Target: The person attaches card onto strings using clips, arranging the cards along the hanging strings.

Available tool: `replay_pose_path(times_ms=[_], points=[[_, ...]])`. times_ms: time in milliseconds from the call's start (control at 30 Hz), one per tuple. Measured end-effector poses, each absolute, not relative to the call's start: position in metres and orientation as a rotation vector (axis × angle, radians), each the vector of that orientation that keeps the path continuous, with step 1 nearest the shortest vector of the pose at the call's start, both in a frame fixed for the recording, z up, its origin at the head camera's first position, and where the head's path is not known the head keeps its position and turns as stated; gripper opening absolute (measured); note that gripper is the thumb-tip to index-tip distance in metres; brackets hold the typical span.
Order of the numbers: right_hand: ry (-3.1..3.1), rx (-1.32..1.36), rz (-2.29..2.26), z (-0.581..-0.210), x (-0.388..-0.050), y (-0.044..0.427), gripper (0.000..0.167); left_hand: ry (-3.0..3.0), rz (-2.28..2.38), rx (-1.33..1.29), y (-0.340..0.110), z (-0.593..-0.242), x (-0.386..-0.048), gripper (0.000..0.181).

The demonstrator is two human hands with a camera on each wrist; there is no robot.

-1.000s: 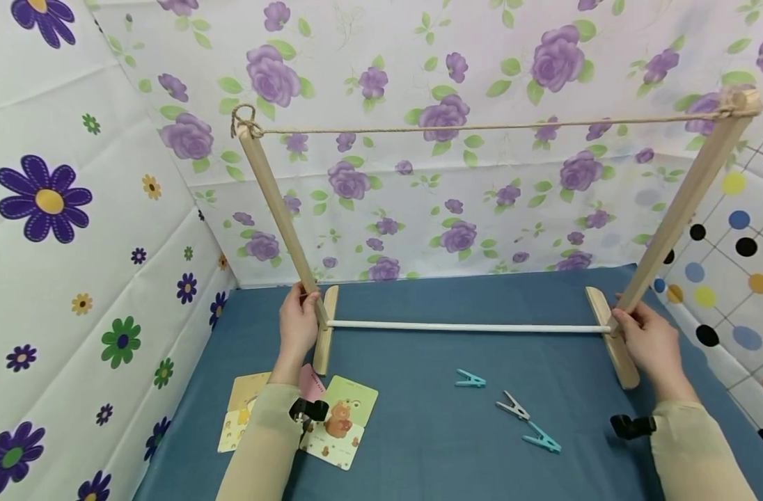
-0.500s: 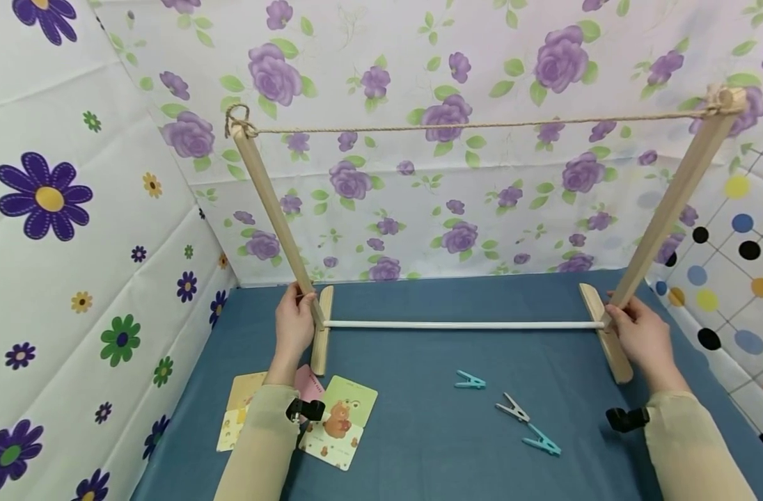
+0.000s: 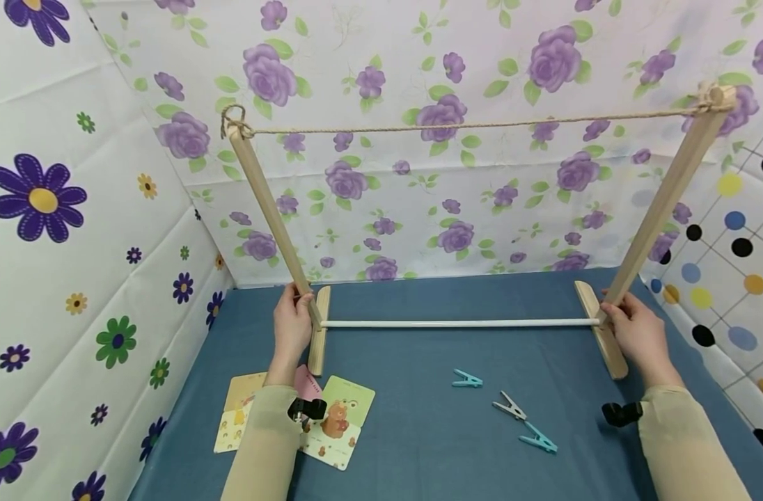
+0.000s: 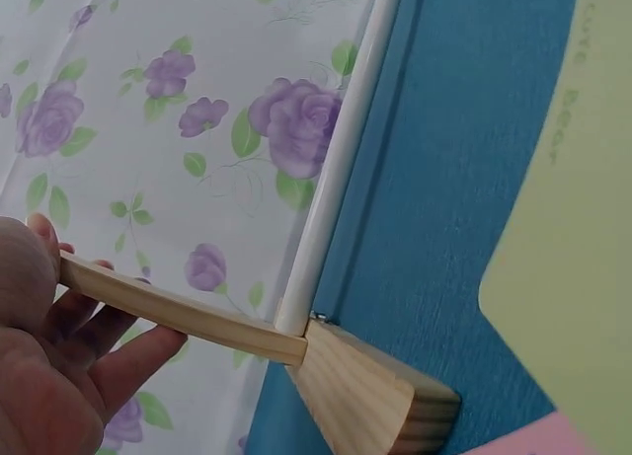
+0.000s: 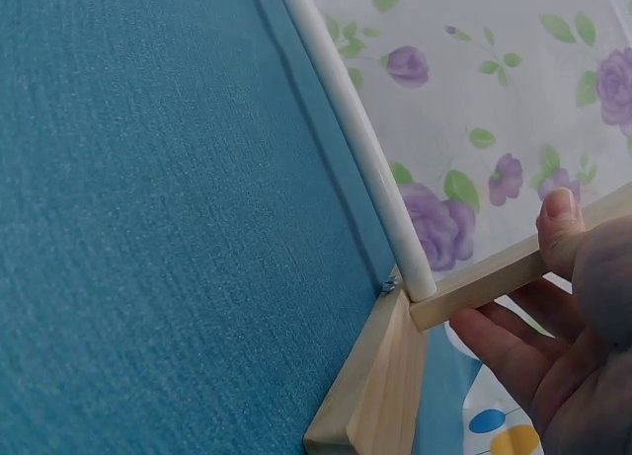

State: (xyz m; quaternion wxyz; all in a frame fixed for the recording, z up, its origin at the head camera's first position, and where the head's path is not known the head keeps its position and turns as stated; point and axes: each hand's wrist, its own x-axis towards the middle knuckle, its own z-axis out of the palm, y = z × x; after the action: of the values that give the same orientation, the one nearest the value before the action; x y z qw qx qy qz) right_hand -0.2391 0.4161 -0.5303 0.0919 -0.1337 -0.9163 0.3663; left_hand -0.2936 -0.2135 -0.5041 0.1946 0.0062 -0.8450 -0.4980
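Rack (image 3: 459,323) is stood on blue cloth (image 3: 413,431) between left hand (image 3: 292,327) and right hand (image 3: 638,335), long axis set left to right. Left post (image 3: 271,214) is pinched near its base by the former, right post (image 3: 663,209) likewise by the latter; neither is nearer.

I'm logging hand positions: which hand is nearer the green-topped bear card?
Left. The left hand grips the left wooden post, beyond the bear card and slightly to its left; the right hand grips the right wooden post, much farther off to the card's right.
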Motion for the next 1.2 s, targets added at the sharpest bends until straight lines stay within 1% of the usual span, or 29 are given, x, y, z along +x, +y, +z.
replay_pose_path(times_ms=[133,400,667,867,1000,1200], points=[[-2.714,-0.399,1.098,-0.531,-0.239,0.416,0.054,-2.369,-1.401,0.03,-0.213,-0.505,-0.294,0.038],[-2.707,-0.396,1.076,-0.531,-0.243,0.415,0.054,-2.386,-1.382,0.007,-0.213,-0.499,-0.296,0.038],[-2.704,-0.385,1.057,-0.531,-0.248,0.414,0.055,-2.353,-1.382,0.008,-0.213,-0.499,-0.292,0.037],[-2.746,-0.435,1.044,-0.542,-0.249,0.415,0.055,-2.347,-1.364,0.02,-0.21,-0.503,-0.292,0.034],[-2.754,-0.483,1.048,-0.546,-0.247,0.418,0.053,-2.384,-1.361,0.001,-0.207,-0.504,-0.294,0.036],[-2.769,-0.463,1.045,-0.547,-0.25,0.418,0.054,-2.366,-1.367,0.024,-0.209,-0.503,-0.292,0.035]])
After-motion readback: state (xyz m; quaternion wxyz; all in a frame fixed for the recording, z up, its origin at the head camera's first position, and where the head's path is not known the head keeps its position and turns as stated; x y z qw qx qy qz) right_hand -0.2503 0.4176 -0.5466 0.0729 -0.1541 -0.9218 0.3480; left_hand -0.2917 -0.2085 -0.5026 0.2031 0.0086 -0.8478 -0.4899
